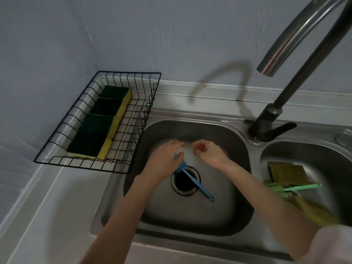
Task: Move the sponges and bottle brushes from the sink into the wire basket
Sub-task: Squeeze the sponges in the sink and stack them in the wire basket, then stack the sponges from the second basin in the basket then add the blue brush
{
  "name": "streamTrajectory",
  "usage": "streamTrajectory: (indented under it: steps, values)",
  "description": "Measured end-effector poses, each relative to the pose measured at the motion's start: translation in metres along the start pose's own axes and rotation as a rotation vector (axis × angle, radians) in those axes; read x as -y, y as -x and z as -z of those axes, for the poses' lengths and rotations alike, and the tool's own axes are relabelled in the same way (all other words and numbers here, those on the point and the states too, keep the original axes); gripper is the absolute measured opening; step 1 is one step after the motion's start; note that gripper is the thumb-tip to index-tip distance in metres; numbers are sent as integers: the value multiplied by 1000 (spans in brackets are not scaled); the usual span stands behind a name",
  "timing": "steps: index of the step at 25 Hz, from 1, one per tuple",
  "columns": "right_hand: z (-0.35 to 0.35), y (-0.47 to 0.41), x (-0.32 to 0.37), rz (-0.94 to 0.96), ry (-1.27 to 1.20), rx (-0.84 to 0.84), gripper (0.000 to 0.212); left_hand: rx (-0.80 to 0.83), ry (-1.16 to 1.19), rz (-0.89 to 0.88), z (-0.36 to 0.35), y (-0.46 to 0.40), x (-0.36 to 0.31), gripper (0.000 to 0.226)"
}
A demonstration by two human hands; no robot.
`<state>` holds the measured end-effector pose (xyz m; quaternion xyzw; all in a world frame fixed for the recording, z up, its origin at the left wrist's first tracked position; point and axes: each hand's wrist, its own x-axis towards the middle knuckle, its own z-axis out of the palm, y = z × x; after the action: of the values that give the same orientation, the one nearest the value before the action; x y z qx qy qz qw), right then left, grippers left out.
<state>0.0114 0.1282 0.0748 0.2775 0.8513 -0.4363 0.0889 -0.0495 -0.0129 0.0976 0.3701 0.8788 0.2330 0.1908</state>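
While both forearms reach down into the sink (236, 189), left hand (164, 162) curled around the blue bottle brush (192, 179), right hand (208, 153) loosely pinched beside it, holding nothing discernible.

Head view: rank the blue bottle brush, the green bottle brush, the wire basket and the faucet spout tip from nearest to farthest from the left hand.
1. Blue bottle brush: at the left hand, its head by the fingers, handle across the drain.
2. Wire basket: to the left, on the sink's edge.
3. Green bottle brush: in the right basin.
4. Faucet spout tip: up and to the right.
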Motion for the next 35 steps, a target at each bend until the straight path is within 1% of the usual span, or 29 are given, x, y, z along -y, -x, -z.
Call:
streamTrajectory:
  steps: [5,11,14,19,27,32,35]
  values:
    - [-5,-4,-25,-72,-22,6,32,129,-43,4,-23,-10,0,39]
    - [4,9,-50,-76,12,-20,32,170,-137,17,-44,-10,-10,41]
    - [13,22,-58,-66,-2,-27,33,197,-147,31,-48,0,-18,41]
    - [27,47,-73,-43,4,-55,34,184,-167,32,-58,19,-41,42]
    - [67,94,-110,-6,26,-89,35,148,-139,-9,-90,32,-104,41]
    - [97,112,-154,13,81,-69,33,129,-76,-16,-128,29,-146,40]
    - [116,114,-184,12,117,-39,33,89,17,14,-151,25,-174,39]
